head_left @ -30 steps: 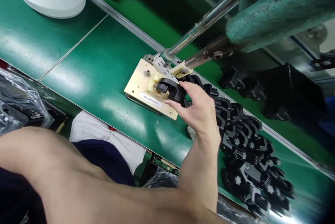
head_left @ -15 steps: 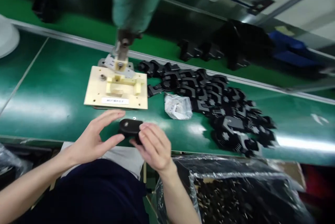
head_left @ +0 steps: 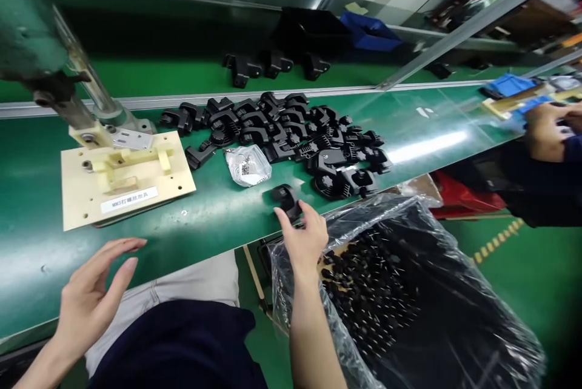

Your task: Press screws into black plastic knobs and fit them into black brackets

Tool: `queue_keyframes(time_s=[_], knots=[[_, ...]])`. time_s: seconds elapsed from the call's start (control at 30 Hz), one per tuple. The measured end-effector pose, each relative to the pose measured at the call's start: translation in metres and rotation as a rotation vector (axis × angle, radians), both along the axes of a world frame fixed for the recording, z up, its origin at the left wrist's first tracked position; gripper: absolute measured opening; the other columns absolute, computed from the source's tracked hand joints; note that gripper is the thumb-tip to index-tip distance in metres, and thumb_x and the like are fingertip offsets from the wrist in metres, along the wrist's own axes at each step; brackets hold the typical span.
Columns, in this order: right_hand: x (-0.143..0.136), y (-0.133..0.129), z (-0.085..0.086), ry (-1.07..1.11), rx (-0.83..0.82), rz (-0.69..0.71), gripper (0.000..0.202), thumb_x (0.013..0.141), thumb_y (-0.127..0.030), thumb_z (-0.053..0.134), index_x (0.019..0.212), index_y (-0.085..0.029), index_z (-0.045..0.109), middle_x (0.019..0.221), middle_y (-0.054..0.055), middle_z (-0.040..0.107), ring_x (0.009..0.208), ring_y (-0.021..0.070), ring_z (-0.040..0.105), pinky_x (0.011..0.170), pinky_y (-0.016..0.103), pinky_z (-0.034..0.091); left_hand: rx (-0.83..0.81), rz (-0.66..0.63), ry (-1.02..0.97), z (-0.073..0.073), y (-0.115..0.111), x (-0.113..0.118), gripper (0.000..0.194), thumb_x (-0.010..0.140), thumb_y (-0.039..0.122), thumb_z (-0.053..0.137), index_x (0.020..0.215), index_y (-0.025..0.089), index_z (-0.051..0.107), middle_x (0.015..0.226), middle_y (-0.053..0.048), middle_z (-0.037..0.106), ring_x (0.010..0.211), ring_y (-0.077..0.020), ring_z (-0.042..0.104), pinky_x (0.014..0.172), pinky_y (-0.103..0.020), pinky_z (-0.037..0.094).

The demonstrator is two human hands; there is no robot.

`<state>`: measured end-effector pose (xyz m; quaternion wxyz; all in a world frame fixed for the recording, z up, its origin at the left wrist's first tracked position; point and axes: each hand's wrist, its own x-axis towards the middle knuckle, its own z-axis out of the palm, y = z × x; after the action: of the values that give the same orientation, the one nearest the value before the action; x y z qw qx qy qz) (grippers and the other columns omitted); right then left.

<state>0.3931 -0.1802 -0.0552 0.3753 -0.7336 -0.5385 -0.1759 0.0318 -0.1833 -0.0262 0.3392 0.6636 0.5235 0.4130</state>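
Observation:
My right hand [head_left: 304,234] has its thumb and forefinger around a curved black part [head_left: 287,200] near the front edge of the green bench [head_left: 218,219]. At the left, my left hand [head_left: 97,292] is raised over the front edge, thumb and fingers apart, holding nothing. Beyond it lies a cream fixture plate [head_left: 82,195] with a white label, under a green press [head_left: 31,25]. A crumpled clear bag [head_left: 248,165] sits behind the black part. Several similar black parts [head_left: 254,119] are heaped to its back and right.
Below the bench at right, a plastic-lined box [head_left: 454,304] holds many small black pieces with metal pins. Black parts [head_left: 245,68] and a blue bin [head_left: 373,34] stand on the back shelf. Another person's hands [head_left: 548,125] work at far right.
The view has swung right. My right hand has moved right with the black part, away from my left hand and down to the bench. My left hand is now apart from it.

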Motion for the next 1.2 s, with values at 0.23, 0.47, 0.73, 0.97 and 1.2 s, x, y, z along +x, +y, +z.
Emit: queue_keyframes(time_s=[0.23, 0.47, 0.73, 0.97, 1.2], knots=[[-0.007, 0.032, -0.019, 0.482, 0.31, -0.009, 0.032, 0.082, -0.039, 0.062, 0.1, -0.012, 0.062, 0.115, 0.016, 0.056, 0.091, 0.0219, 0.065, 0.075, 0.037, 0.056, 0.012, 0.051, 0.064, -0.016, 0.001, -0.01, 0.017, 0.087, 0.021, 0.056, 0.102, 0.02, 0.065, 0.101, -0.006, 0.07, 0.096, -0.0186, 0.066, 0.083, -0.031, 0.055], [-0.005, 0.007, -0.026, 0.427, 0.149, -0.064, 0.026, 0.084, -0.038, 0.058, 0.086, -0.013, 0.065, 0.083, 0.01, 0.067, 0.078, 0.0219, 0.066, 0.074, 0.04, 0.055, -0.028, 0.096, 0.181, -0.033, -0.002, -0.03, 0.016, 0.088, 0.024, 0.054, 0.1, 0.018, 0.064, 0.102, -0.009, 0.069, 0.094, -0.0198, 0.066, 0.084, -0.035, 0.054], [-0.084, -0.001, -0.01, 0.191, -0.139, 0.441, 0.017, 0.089, -0.023, 0.054, 0.093, -0.017, 0.069, 0.082, 0.007, 0.067, 0.072, 0.0178, 0.064, 0.067, 0.031, 0.054, 0.13, 0.095, 0.254, -0.038, 0.005, -0.014, 0.016, 0.088, 0.018, 0.052, 0.099, 0.017, 0.064, 0.095, -0.009, 0.069, 0.088, -0.0192, 0.065, 0.079, -0.035, 0.055], [-0.17, 0.035, -0.01, -0.144, -0.375, 0.58, 0.036, 0.094, -0.036, 0.049, 0.11, -0.007, 0.065, 0.082, 0.01, 0.059, 0.072, 0.0201, 0.055, 0.063, 0.034, 0.046, 0.183, 0.031, 0.255, -0.037, 0.009, -0.007, 0.019, 0.088, 0.013, 0.051, 0.101, 0.018, 0.064, 0.095, -0.009, 0.069, 0.09, -0.02, 0.065, 0.079, -0.034, 0.054], [-0.185, 0.014, -0.009, -0.369, -0.346, 0.701, 0.038, 0.093, -0.037, 0.051, 0.108, -0.005, 0.064, 0.082, 0.012, 0.061, 0.073, 0.0226, 0.051, 0.06, 0.036, 0.038, 0.25, 0.097, 0.21, -0.041, 0.016, 0.001, 0.02, 0.087, 0.011, 0.05, 0.1, 0.017, 0.063, 0.09, -0.01, 0.069, 0.083, -0.0189, 0.065, 0.076, -0.034, 0.054]])
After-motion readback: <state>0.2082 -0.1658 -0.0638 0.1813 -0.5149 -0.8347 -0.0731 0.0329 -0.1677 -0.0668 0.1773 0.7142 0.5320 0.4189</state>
